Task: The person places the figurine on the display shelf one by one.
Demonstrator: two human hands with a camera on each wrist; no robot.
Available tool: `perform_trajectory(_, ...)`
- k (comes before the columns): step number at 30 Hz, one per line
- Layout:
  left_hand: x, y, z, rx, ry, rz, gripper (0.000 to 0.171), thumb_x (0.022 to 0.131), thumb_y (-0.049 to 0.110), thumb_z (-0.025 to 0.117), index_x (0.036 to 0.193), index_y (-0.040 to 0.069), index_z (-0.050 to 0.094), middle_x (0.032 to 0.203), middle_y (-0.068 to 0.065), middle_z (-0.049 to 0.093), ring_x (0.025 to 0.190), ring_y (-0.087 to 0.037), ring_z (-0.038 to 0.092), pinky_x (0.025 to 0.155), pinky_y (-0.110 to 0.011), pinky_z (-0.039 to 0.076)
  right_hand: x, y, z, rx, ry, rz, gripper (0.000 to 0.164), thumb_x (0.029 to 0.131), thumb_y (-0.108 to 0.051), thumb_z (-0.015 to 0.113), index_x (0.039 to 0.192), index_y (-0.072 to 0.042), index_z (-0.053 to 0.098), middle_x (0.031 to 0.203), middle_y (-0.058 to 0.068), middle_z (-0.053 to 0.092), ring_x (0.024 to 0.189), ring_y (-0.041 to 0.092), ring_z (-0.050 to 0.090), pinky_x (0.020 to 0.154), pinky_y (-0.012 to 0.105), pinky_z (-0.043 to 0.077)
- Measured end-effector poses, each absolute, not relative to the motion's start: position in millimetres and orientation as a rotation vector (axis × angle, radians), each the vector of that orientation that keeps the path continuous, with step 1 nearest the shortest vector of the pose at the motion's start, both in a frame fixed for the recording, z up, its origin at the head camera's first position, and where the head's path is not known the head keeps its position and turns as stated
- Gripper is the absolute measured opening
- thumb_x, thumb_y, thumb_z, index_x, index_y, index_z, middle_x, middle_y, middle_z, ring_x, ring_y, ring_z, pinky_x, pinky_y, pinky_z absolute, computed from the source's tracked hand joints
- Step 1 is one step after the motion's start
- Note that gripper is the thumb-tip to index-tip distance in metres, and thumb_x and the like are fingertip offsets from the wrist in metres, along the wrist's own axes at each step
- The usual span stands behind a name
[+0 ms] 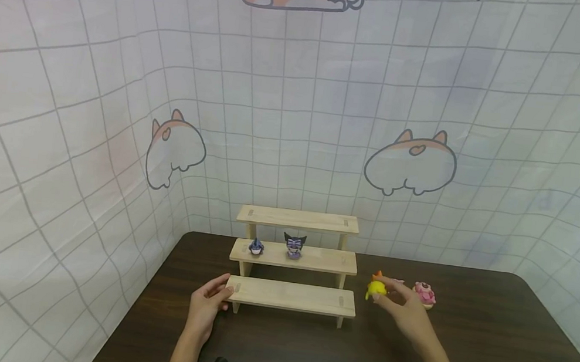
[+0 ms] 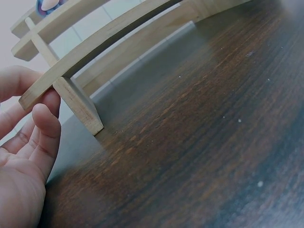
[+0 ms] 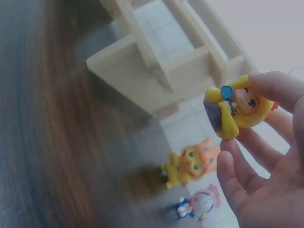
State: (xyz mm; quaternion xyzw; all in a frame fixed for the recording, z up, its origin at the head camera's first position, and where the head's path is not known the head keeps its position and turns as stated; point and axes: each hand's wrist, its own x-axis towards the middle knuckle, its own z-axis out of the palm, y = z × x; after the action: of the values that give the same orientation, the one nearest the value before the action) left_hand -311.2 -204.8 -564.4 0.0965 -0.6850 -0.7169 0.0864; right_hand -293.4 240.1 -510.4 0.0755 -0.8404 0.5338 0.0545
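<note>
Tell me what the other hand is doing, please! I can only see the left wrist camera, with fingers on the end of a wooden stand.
Observer: The right hand is holding a yellow-hooded figure.
Operator: Ooh! How many toys are standing on the wooden stand?
Observer: Two: a blue figure and a purple figure with dark ears, both on the middle step.
Operator: Are there other toys on the table?
Observer: Yes, a pink figure sits there, off to the right of the stand.
</note>
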Motion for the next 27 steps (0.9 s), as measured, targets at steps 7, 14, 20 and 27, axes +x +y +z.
perform_trajectory(7,-310.3,-205.9,-563.4,0.289,-2.034,-2.143,0.046,0.093,0.01,0.074,0.137,0.003,0.063,0.105,-0.007,0.072,0.076,-0.009,0.064,0.062,-0.023,0.054,-290.1,230.7,-499.8,0.284,-2.501,1.606,0.046,0.097,-0.032,0.072,0.14,-0.018,0.062,0.127,0.013,0.066,0.104,0.018,0.062,0.077,0.029,0.053)
perform_trajectory(14,-311.9,-207.8,-564.6,0.299,-2.037,-2.159,0.048,0.094,0.011,0.073,0.14,0.002,0.061,0.104,-0.005,0.071,0.075,-0.009,0.063,0.062,-0.023,0.054,-288.4,214.6,-492.8,0.303,-2.435,1.629,0.045,0.096,-0.025,0.073,0.138,-0.013,0.064,0.12,0.016,0.066,0.097,0.017,0.063,0.074,0.027,0.054)
perform_trajectory(20,-311.2,-209.3,-563.6,0.298,-2.028,-2.156,0.047,0.094,0.01,0.073,0.139,0.002,0.062,0.103,-0.004,0.071,0.075,-0.009,0.063,0.062,-0.023,0.053,-287.8,195.5,-487.5,0.322,-2.38,1.636,0.042,0.096,-0.025,0.073,0.136,-0.014,0.066,0.12,0.012,0.066,0.104,0.013,0.061,0.081,0.024,0.055)
perform_trajectory(27,-312.6,-208.2,-564.0,0.271,-2.003,-2.175,0.046,0.092,0.008,0.074,0.136,0.001,0.063,0.1,-0.003,0.072,0.074,-0.009,0.063,0.061,-0.022,0.053,-290.8,176.2,-481.5,0.259,-2.384,1.597,0.043,0.095,-0.029,0.074,0.136,-0.016,0.066,0.119,0.007,0.069,0.108,0.015,0.059,0.091,0.029,0.05)
